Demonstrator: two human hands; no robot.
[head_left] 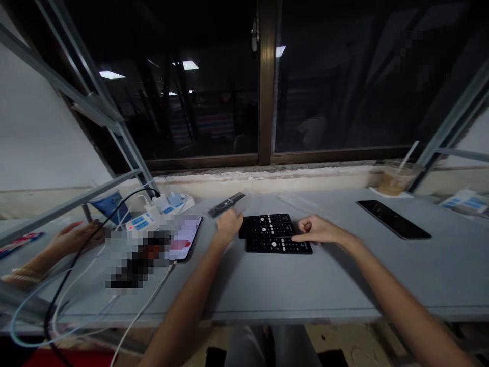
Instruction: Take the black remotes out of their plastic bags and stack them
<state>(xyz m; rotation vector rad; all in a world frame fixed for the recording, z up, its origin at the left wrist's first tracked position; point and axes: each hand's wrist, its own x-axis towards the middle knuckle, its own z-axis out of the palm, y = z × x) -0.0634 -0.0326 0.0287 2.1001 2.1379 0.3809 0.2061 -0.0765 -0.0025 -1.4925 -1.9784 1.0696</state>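
The flat grey table [267,290] carries a clear plastic cup [395,178] of pale brown drink with a straw, far right. Slim black remotes [273,233] lie side by side mid-table. The left hand [229,224] curls at their left end, its grip unclear. The right hand [319,230] rests loose fingers on the near one.

My left hand [229,224] and right hand [319,230] are bare, forearms uncovered too; under the table [267,290] edge I see my grey trousers [260,349].
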